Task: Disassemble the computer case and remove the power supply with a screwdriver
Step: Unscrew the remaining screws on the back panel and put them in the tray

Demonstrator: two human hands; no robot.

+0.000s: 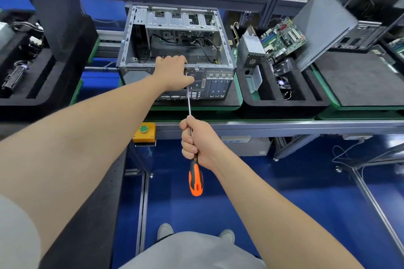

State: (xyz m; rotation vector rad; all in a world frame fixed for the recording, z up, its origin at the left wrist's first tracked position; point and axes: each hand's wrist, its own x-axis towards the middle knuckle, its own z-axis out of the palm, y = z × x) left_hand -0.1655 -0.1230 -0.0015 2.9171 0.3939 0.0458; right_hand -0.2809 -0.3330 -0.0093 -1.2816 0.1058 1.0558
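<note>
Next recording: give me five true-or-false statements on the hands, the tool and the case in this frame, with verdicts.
1. The right hand grips the screwdriver. True.
2. The screwdriver's handle is blue. False: it is orange and black.
3. The left hand holds the upper rear edge of the computer case. True.
4. The computer case is closed on all sides. False: its upper side is open and cables show inside.
5. A green circuit board leans in the foam tray to the right of the case. True.
</note>
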